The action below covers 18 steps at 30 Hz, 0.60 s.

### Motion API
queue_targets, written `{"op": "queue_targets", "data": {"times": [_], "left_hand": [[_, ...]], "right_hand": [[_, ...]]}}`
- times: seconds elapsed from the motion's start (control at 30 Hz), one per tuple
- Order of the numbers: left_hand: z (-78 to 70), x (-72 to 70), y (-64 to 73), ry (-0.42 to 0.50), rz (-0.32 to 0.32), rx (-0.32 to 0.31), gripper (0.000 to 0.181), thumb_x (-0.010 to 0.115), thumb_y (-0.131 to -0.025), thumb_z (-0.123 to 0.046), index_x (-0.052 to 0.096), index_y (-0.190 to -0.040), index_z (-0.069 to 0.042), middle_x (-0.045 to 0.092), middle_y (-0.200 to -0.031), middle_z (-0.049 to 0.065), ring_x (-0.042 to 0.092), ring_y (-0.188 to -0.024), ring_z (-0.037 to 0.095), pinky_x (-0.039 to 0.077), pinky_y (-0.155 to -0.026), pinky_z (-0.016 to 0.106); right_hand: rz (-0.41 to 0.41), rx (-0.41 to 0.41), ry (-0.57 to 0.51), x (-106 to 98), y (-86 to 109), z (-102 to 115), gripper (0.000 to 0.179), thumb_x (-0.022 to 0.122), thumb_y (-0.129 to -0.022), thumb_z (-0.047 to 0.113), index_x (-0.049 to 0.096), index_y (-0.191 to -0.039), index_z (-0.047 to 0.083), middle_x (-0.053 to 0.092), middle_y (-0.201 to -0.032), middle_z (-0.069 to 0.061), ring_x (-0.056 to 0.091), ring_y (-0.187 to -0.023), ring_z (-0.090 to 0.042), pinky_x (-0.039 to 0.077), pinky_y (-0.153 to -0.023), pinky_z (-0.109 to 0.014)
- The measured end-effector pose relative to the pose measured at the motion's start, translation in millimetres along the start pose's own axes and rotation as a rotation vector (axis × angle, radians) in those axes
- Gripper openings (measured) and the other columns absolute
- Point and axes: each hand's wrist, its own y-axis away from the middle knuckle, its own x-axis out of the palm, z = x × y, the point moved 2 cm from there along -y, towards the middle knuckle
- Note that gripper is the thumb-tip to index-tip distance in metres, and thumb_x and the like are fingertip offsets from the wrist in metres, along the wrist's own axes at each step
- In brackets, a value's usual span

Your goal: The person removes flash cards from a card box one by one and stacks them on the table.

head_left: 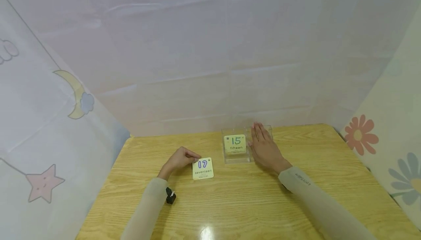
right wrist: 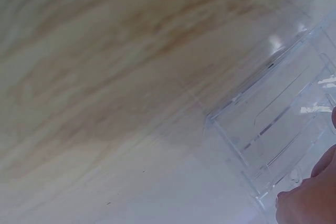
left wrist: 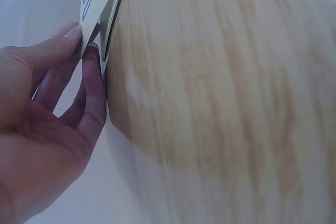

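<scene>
left hand (head_left: 179, 158): pinching seventeen card (head_left: 203, 174) | right hand (head_left: 265, 151): fingers straight, against clear holder (head_left: 237, 158)

Lt-brown wood-grain table (head_left: 246, 205), w/ glare at near ctr. Clear plastic holder (head_left: 237, 159) stands nr its far edge, right of ctr. "Seventeen" card (head_left: 203, 168), left & nearer, is partly raised; unclear how much rests on wood.

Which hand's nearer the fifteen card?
Right. Right hand is beside the fifteen card, against the holder; left hand is farther off, leftward, pinching the seventeen card.
</scene>
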Motion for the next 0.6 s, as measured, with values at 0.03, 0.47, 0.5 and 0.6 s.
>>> {"op": "queue_targets", "data": {"times": [0.03,0.47,0.5,0.6], "left_hand": [[-0.5,-0.1,0.5,0.001,0.001,0.001,0.018,0.07,-0.101,-0.012,0.083,-0.113,-0.013,0.081,-0.117,0.008,0.076,-0.107,0.019,0.063,-0.095,0.036],[-1.3,2.2,-1.0,-0.028,-0.034,0.037,0.015,0.074,-0.099,-0.014,0.084,-0.109,-0.015,0.082,-0.113,0.006,0.075,-0.107,0.018,0.062,-0.1,0.042],[-1.4,2.5,-0.9,-0.031,-0.036,0.04,0.015,0.074,-0.099,-0.014,0.084,-0.109,-0.015,0.082,-0.113,0.006,0.075,-0.106,0.018,0.062,-0.099,0.042],[-2.5,2.7,-0.7,-0.027,-0.042,0.034,0.015,0.075,-0.098,-0.013,0.084,-0.109,-0.014,0.082,-0.112,0.006,0.075,-0.104,0.018,0.063,-0.096,0.041]], "right_hand": [[0.004,0.003,0.001,0.2,-0.1,-0.3,0.07,0.04,-0.114,0.032,0.016,-0.163,-0.012,0.009,-0.174,-0.031,0.005,-0.164,-0.046,0.016,-0.134,-0.061],[-0.008,-0.013,-0.022,-2.5,1.3,1.5,0.071,0.041,-0.114,0.03,0.014,-0.163,-0.013,0.01,-0.173,-0.033,0.009,-0.163,-0.05,0.016,-0.134,-0.061],[-0.012,-0.014,-0.021,-2.3,1.4,1.6,0.071,0.041,-0.114,0.03,0.014,-0.163,-0.013,0.01,-0.173,-0.033,0.009,-0.163,-0.05,0.017,-0.134,-0.062],[-0.009,-0.011,-0.014,-1.7,1.8,1.3,0.071,0.041,-0.114,0.03,0.014,-0.163,-0.012,0.009,-0.173,-0.032,0.008,-0.163,-0.048,0.017,-0.134,-0.061]]}}
